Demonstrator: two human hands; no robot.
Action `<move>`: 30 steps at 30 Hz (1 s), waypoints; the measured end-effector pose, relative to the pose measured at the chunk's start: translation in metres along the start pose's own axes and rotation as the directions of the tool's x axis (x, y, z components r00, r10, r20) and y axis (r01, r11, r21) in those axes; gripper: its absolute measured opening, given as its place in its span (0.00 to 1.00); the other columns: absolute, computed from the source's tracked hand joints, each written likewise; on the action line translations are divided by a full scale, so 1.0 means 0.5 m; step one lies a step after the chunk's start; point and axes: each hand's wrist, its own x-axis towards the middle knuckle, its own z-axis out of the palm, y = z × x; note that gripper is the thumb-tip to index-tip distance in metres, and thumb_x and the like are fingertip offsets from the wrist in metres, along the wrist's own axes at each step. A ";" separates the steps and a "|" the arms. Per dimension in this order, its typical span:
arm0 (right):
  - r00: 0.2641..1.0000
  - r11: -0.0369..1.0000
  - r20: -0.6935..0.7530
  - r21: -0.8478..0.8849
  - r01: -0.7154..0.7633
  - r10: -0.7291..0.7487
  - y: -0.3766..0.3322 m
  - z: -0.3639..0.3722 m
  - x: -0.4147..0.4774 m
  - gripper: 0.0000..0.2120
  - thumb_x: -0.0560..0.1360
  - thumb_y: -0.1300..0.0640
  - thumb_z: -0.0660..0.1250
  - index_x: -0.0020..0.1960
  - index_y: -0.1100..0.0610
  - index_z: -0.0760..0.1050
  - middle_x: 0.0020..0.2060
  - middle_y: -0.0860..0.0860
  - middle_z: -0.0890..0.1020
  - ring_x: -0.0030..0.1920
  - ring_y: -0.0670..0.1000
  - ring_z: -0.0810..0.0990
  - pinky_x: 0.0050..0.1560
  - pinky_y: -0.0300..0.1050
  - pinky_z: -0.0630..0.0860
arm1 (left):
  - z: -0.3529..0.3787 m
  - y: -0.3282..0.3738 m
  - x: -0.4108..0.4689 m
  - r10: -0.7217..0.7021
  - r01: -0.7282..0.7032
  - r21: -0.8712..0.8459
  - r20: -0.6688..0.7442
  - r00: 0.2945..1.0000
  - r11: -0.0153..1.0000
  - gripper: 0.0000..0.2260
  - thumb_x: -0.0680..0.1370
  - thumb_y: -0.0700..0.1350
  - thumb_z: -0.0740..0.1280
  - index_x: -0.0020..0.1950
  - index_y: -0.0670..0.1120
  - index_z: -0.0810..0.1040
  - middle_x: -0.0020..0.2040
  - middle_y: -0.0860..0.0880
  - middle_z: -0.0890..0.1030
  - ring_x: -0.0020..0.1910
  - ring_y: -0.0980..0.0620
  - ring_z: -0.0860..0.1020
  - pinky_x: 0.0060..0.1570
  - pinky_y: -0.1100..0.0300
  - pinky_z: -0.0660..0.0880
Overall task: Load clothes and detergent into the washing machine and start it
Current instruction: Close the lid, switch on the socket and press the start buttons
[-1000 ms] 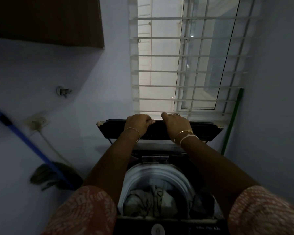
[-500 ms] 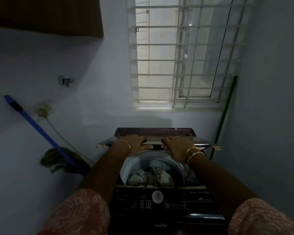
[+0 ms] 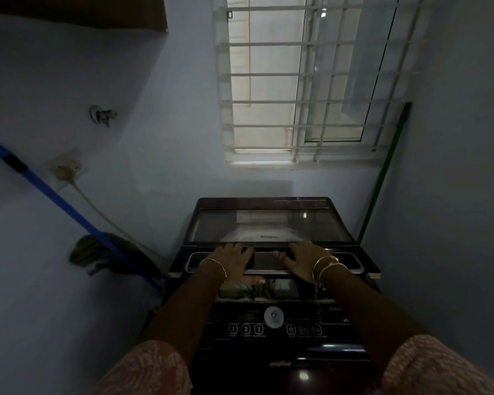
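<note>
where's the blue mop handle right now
In the head view the blue mop handle leans on the left wall, slanting down toward the washing machine, just below the wall socket.

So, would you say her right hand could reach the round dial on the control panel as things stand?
Probably yes. The right hand rests flat on the folding lid, just behind the round dial. Nothing lies between them, and the panel in front of the lid is uncovered.
</note>
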 end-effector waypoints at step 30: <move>0.986 0.990 -0.117 -0.068 -0.124 0.116 -0.001 0.151 -0.002 0.23 0.78 0.41 0.51 0.59 0.57 0.70 0.58 0.56 0.77 0.58 0.57 0.75 0.59 0.53 0.72 | 0.120 0.069 0.019 -0.284 0.258 -0.196 -0.114 0.952 0.946 0.33 0.77 0.68 0.46 0.70 0.46 0.66 0.69 0.44 0.70 0.65 0.43 0.69 0.63 0.44 0.66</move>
